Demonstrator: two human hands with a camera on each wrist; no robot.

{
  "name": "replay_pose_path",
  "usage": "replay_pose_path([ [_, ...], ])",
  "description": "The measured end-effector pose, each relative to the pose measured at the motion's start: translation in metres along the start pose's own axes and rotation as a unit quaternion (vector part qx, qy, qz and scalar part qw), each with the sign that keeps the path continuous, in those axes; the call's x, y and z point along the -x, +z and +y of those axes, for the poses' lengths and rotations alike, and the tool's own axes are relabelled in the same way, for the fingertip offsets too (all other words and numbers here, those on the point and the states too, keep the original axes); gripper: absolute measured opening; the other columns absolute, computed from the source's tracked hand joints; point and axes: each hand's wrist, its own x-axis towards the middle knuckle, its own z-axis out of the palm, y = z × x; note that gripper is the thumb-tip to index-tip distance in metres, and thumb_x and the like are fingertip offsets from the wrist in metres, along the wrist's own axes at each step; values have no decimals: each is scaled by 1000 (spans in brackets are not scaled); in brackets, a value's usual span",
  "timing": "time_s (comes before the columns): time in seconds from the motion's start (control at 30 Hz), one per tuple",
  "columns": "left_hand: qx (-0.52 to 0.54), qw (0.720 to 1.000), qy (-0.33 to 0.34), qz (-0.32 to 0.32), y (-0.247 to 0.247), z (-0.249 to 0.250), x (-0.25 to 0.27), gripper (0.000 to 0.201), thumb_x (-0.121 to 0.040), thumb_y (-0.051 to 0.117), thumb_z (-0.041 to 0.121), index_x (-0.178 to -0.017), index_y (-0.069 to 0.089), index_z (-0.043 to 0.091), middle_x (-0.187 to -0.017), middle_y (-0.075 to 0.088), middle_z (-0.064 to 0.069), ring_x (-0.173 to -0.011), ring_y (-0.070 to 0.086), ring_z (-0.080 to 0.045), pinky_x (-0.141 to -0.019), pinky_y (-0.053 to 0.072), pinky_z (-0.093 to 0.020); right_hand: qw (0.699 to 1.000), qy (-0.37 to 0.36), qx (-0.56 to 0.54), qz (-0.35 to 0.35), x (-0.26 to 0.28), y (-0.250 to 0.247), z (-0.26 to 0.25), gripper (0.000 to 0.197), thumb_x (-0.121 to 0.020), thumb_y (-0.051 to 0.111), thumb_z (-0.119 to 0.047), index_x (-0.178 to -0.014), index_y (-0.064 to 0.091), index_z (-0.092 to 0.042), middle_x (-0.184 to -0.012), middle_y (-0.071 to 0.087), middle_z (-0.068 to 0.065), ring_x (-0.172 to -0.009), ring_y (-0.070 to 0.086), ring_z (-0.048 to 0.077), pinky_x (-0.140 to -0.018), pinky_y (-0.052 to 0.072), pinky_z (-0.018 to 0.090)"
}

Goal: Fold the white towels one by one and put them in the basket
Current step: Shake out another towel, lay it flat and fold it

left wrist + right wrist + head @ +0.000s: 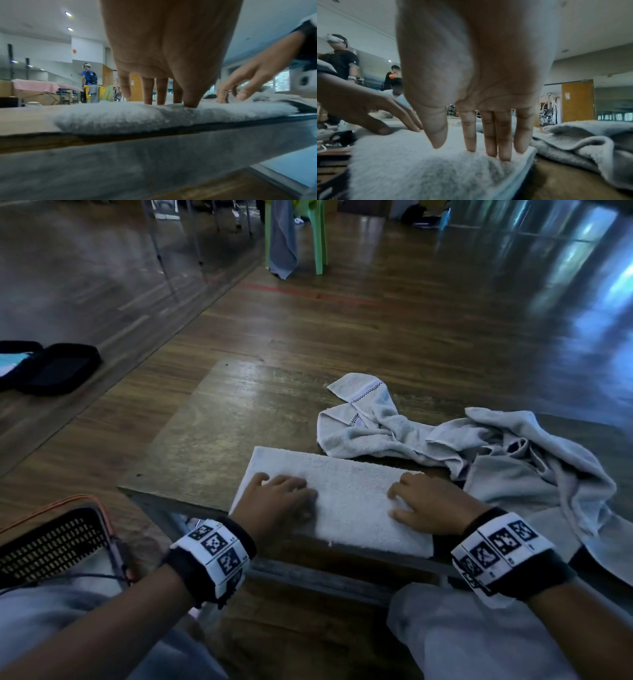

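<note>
My left hand (277, 501) and right hand (428, 505) lie flat, fingers (488, 135) straight, gripping nothing; I should press the folded towel (346, 498) evenly, edges squared on the desk (205, 433)

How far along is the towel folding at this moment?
Done: one towel lies folded into a strip on the table. In hand: left hand and right hand press it flat. Left: crumpled towels wait; basket contents unclear.

wrists: black bands (209, 556) | white square-code tags | legs: light trousers (479, 642)
</note>
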Motion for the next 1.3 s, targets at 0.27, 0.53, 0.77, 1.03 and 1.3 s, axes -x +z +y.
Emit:
replay_pose_path([
  [0.27, -41, 994, -93, 46, -11, -30, -9, 31, -90, 46, 21, -118, 56, 27, -130, 52, 2, -127, 42, -20, -110, 15, -47, 989, -20, -106, 106, -9, -1, 19, 31, -92, 46, -39, -117, 57, -25, -116, 58, -3, -105, 55, 15, -88, 44, 37],
  [0.53, 0, 985, 156, 71, 14, 55, 4, 42, -74, 46, 54, -105, 60, 29, -101, 60, 6, -94, 58, -14, -87, 47, -36, 995, 34, -75, 59, -31, -2, 29, 34, -96, 39, -38, -108, 63, -18, -113, 59, 3, -105, 55, 21, -87, 43, 39],
  [0.77, -26, 982, 141, 127, 34, 70, 0, 45, -68, 63, 57, -100, 57, 25, -97, 59, 4, -88, 56, -17, -78, 48, -32, 993, 50, -66, 79, -36, 3, 19, 27, -93, 46, -37, -101, 64, -19, -107, 57, 0, -98, 56, 22, -80, 48, 39],
  [1.03, 7, 972, 170, 160, 31, 82, 4, 25, -76, 50, 43, -89, 60, 24, -84, 60, 4, -77, 57, -18, -78, 36, -34, 974, 68, -210, 50, -26, 2, 20, 16, -85, 59, -30, -91, 57, -16, -92, 57, -4, -87, 57, 16, -76, 47, 34],
  [1.3, 231, 932, 93, 264, -23, 114, 27, 13, -77, 61, 35, -83, 58, 23, -75, 62, 11, -71, 56, -8, -76, 39, -30, 853, -20, -519, 55, 27, -48, 54, 17, -76, 73, -18, -89, 62, -15, -75, 61, 21, -68, 52, 31, -61, 39, 34],
])
